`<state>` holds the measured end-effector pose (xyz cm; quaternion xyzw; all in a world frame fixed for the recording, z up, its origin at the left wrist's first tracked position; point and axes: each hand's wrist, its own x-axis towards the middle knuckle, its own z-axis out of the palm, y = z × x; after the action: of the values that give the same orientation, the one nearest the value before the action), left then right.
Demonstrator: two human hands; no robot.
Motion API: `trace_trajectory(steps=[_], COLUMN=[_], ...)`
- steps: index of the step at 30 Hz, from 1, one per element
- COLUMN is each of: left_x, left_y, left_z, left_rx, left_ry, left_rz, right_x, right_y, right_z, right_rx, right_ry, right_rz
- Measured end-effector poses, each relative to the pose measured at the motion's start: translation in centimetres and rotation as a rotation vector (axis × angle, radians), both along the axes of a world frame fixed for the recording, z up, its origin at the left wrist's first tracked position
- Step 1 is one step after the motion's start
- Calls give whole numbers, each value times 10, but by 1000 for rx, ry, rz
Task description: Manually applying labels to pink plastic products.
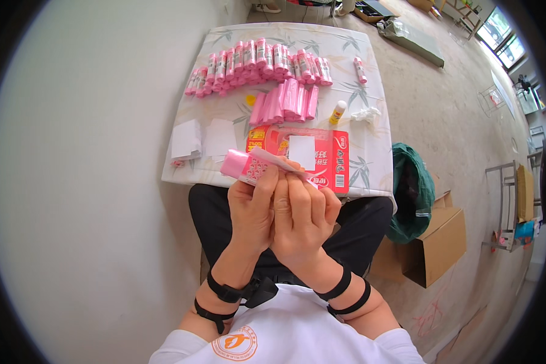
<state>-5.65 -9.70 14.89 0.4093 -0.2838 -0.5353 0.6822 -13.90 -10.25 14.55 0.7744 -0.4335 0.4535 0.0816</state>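
Both hands meet over the near edge of the table, around a pink plastic roll tilted with one end to the left. A printed paper label lies along the roll, with one edge standing away from it. My left hand is closed on the roll, thumb near the label. My right hand is closed at the roll's other end, its fingers bent over the label; they hide much of the roll. Beneath the hands, a red printed sheet bears a white paper piece.
Many labelled pink rolls are piled at the back, with unlabelled pink rolls before them. A glue stick stands at the right near crumpled tissue. White papers lie left. A green bag and cardboard box flank the table.
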Motion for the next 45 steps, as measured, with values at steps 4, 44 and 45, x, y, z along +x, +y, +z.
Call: trace_trajectory(steps=[4,44,45], left_x=[1,-4,-3], left_y=[0,12,13], left_z=[7,62,63], left_rx=[53,-169,-169], left_ry=[-31,71,83], left_rz=[58,-137,-129], right_x=[4,-17,-16], right_y=[4,21,22], right_z=[3,38,37], right_rx=[-20,771,758], right_ry=[54,-934,-952], right_rz=[3,643,629])
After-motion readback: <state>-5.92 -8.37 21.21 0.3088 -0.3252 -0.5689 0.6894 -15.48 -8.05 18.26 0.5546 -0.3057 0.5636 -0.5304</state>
